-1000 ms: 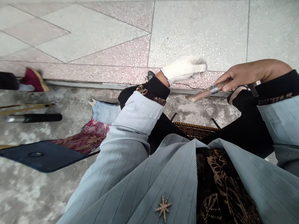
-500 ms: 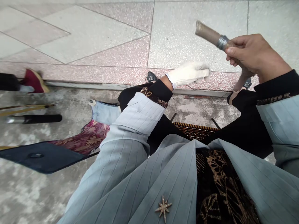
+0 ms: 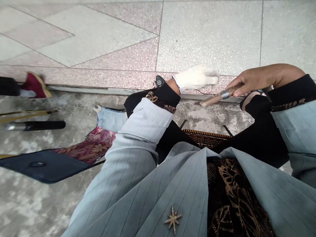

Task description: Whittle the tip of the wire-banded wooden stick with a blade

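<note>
Left hand (image 3: 201, 76), in a white knitted glove, over the edge of a tiled ledge (image 3: 209, 36); its fingers curl inward, but whether they pinch anything cannot be told. To its right, the bare right hand (image 3: 261, 79) grasps a brown stick-like tool (image 3: 214, 99) bound with silver wire (image 3: 225, 94), its far end slanting down and left toward the concrete (whether it touches is unclear). The step in hand appears to be manual work with this tool, 1 hand wielding and 1 kept close by; the next move would call for a firm grasp, with the gloved fingers clear of the tool's end.

Surroundings, left to right: a red shoe (image 3: 37, 86) on another person's foot; 2 or more yellowish poles (image 3: 32, 115); a black handle (image 3: 46, 125) with a silvery end; a dark blue panel (image 3: 59, 169); a maroon floral cloth (image 3: 100, 144) adjoining a pale blue cloth (image 3: 111, 119); and a woven seat edge (image 3: 207, 138) between the knees. Mottled grey concrete (image 3: 19, 210) lies below the ledge, whose tiles are pale green and pink.
</note>
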Tool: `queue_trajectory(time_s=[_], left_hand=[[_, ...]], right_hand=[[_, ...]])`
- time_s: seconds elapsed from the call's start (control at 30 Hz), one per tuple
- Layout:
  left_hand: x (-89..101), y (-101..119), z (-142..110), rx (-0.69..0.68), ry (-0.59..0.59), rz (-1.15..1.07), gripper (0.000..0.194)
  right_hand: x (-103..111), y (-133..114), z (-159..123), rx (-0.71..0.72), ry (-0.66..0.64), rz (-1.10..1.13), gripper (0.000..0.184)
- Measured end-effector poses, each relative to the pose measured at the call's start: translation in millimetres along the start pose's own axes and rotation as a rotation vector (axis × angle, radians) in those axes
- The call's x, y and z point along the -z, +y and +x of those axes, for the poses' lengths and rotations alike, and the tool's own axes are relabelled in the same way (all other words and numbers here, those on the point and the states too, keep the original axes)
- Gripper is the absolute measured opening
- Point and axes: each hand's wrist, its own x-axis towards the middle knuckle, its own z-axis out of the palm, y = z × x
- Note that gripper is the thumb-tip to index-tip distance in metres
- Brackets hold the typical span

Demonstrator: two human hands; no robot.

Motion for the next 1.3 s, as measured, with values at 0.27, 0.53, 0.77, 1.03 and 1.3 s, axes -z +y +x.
queue_trajectory(time_s=[0.27, 0.53, 0.77, 1.03, 1.3], left_hand=[[-10.0, 1.0, 5.6, -0.094, 0.061, -0.389, 0.034], [-13.8, 5.6, 1.1, -0.113, -0.040, -0.242, 0.022], [-3.6, 14.4, -1.9, -0.126, -0.071, 0.250, 0.026], [5.0, 5.9, 0.8, -0.091, -0.067, 0.242, 0.023], [1.4, -10.9, 6.0, -0.045, 0.041, -0.211, 0.017]], right_hand=[[-4.7, -19.1, -25.3, 0.245, 0.513, 0.695, 0.019], [-11.4, -36.4, -6.5, -0.139, 0.884, 0.572, 0.015], [-3.4, -15.7, 3.9, -0.237, 0.430, -0.149, 0.032], [-2.6, 4.0, 12.2, 0.002, -0.042, -0.151, 0.045], [1.2, -15.6, -25.8, 0.127, 0.172, 0.352, 0.030]])
